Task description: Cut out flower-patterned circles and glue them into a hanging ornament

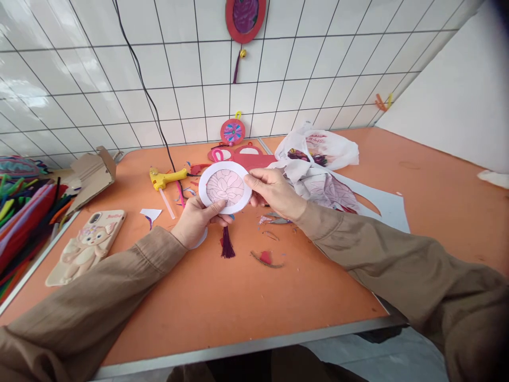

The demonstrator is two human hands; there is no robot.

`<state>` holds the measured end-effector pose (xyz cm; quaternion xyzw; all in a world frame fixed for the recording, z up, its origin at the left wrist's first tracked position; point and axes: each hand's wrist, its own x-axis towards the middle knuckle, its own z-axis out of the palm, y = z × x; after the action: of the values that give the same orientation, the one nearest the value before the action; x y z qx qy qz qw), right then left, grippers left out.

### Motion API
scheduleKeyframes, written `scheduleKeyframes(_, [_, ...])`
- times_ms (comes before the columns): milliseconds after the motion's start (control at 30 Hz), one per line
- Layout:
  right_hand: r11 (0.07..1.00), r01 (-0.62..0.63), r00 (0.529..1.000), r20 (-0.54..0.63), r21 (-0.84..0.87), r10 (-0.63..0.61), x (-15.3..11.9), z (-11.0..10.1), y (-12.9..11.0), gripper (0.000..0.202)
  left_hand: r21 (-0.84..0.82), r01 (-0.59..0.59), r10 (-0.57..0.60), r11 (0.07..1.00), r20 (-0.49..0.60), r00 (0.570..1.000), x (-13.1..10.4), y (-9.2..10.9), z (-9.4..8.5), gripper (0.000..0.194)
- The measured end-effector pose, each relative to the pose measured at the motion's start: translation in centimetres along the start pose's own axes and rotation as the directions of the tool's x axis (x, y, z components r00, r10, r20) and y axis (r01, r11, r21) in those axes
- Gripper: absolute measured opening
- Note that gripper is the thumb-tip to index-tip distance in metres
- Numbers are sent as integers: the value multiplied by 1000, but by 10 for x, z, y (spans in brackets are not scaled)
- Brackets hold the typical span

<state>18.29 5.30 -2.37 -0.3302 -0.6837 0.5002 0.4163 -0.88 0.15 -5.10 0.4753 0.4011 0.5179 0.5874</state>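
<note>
A round white paper ring [203, 192] frames a pink sheet [225, 185] printed with a dark-lined flower. My left hand [198, 216] pinches its lower left edge, thumb on top. At the right edge my right hand [274, 192] grips the same ring between thumb and fingers. The piece is held above the table, tilted toward me. Just below it a dark purple tassel [227, 245] shows; whether it is attached cannot be seen. A yellow glue gun [169, 176] lies to the left of my left hand, with a clear stick beneath it.
A phone in a cartoon case [89, 244] lies on the orange table [222, 313] at left, near a torn cardboard box [93, 178] and colored pipe cleaners [27, 212]. Paper scraps [270, 258], a plastic bag [334, 148] and crumpled printed paper [332, 191] lie around. A decorated disc [233, 131] leans on the wall.
</note>
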Motion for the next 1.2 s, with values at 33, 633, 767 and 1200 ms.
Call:
scheduleKeyframes(33, [1000,-7,1000,-4,-4,7,0,0,0,38,2,-4,4,1000,2,1000,0,0,0,49])
scheduleKeyframes(633, [999,3,1000,-14,-51,-4,1,3,6,37,-32,5,-4,999,44,999,1,-6,-4,48])
scheduleKeyframes(767, [998,11,1000,-27,-58,-13,1,2,7,34,-49,7,-5,999,48,999,1,-6,-4,48])
scheduleKeyframes(1200, [999,47,994,-102,-8,-47,4,-1,12,16,-67,33,-30,997,34,999,1,-7,-6,47])
